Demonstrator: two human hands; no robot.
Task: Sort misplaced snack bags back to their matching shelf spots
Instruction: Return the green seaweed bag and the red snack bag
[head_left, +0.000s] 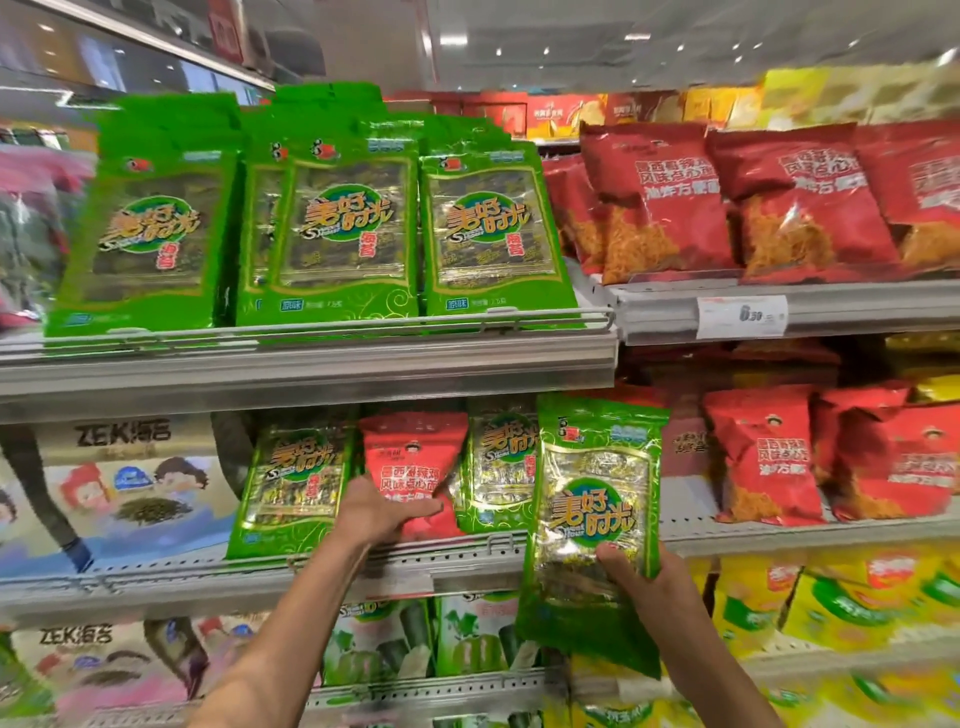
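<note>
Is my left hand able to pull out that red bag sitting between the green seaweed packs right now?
Probably yes. The left hand already rests on the red bag, which stands at the shelf front with nothing before it. The right hand holds a green seaweed pack off to the side.

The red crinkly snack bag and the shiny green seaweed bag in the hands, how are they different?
The red crinkly snack bag is puffy and stands on the shelf under the left hand; the shiny green seaweed bag is flat, taller, and held off the shelf by the right hand. Both are touched.
</note>
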